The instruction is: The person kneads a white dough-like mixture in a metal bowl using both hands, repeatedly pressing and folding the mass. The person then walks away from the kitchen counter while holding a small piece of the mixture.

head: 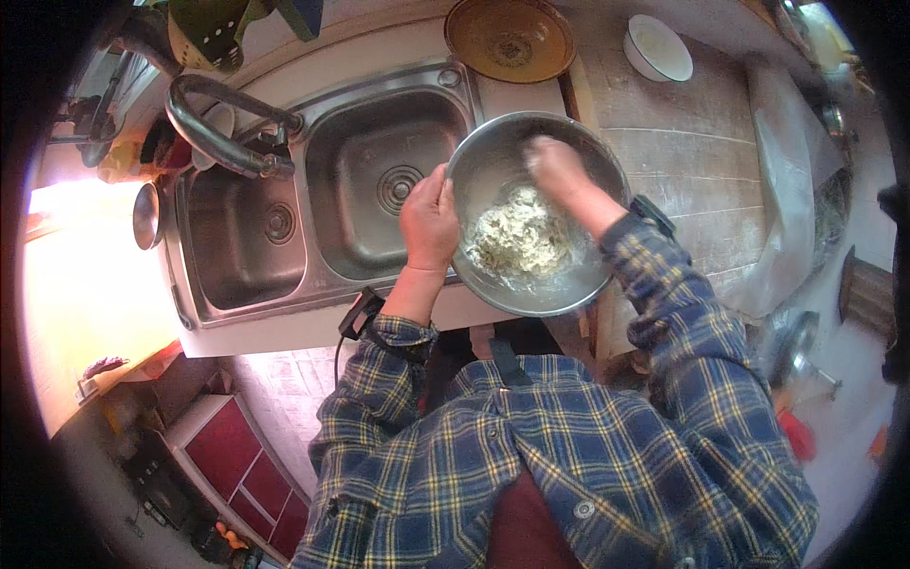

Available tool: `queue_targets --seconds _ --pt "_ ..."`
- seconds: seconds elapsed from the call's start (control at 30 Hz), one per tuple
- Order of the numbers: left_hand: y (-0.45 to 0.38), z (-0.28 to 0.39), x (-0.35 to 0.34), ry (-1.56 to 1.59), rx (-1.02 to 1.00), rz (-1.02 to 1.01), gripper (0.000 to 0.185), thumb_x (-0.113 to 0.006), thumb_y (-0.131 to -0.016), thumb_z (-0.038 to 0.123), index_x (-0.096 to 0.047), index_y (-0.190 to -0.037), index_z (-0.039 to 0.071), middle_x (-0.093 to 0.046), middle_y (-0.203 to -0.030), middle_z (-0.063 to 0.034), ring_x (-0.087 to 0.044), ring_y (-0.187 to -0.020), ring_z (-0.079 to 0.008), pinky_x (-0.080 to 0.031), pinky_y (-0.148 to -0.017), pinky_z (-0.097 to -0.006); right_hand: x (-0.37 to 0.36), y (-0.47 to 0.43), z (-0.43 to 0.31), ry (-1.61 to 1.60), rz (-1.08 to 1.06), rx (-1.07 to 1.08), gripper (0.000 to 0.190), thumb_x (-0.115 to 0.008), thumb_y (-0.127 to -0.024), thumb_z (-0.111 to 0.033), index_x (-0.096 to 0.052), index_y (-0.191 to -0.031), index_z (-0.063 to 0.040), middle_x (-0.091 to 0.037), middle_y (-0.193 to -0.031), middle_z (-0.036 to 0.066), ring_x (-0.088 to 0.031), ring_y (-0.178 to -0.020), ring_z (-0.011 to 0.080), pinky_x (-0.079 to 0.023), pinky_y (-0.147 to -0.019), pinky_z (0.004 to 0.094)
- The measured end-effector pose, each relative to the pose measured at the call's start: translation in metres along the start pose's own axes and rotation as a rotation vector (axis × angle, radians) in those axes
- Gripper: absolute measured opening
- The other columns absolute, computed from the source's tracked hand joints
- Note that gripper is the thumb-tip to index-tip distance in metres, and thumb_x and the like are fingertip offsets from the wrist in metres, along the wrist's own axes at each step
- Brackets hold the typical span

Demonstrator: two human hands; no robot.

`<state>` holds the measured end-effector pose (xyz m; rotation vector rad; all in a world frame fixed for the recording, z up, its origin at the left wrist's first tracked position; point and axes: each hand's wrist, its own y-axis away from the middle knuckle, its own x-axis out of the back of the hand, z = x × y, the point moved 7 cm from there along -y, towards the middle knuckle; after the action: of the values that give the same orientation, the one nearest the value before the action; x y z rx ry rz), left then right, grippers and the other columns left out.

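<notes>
A large stainless steel mixing bowl [597,274] stands at the counter's edge, to the right of the sink. Shaggy, floury dough [522,238] lies in its lower part. My left hand [431,220] grips the bowl's left rim, thumb on the edge. Inside the bowl, against its upper right wall and above the dough, is my right hand [558,167], blurred, with pale flour or dough on its fingers. Those fingers look curled, but whether they hold anything cannot be made out.
A double steel sink [313,235] with a curved faucet [213,146] lies to the left. Behind the bowl sits a brown glazed basin [510,43]. A white enamel bowl [660,48] rests on a floury wooden board [682,163], beside a clear plastic sheet [789,192].
</notes>
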<state>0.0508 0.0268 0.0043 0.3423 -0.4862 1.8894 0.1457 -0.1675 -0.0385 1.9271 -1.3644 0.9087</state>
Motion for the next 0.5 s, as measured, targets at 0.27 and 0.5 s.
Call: queue_targets --seconds 0.27,0.5 --pt "-0.004 0.006 0.001 -0.013 -0.062 0.045 0.022 -0.053 -0.085 0.009 -0.061 -0.105 0.004 -0.061 -0.085 -0.0155 -0.059 -0.078 -0.0298 -0.046 -0.070 -0.0347 -0.085 0.036 -0.098 0.013 -0.415 0.533 0.016 -0.054 -0.070 -0.010 -0.066 -0.076 -0.002 -0.063 -0.080 0.021 -0.062 -0.078 0.0364 -0.049 -0.067 0.0433" --pt "-0.003 0.009 0.002 -0.021 -0.014 -0.033 0.026 -0.055 -0.083 0.008 -0.060 -0.108 0.006 -0.062 -0.085 -0.0140 -0.059 -0.076 -0.0293 -0.046 -0.068 -0.0351 0.006 -0.008 0.006 0.064 -0.079 0.105 0.013 -0.052 -0.075 -0.006 -0.060 -0.080 0.003 -0.060 -0.083 0.026 -0.059 -0.078 0.0392 -0.046 -0.066 0.0428"
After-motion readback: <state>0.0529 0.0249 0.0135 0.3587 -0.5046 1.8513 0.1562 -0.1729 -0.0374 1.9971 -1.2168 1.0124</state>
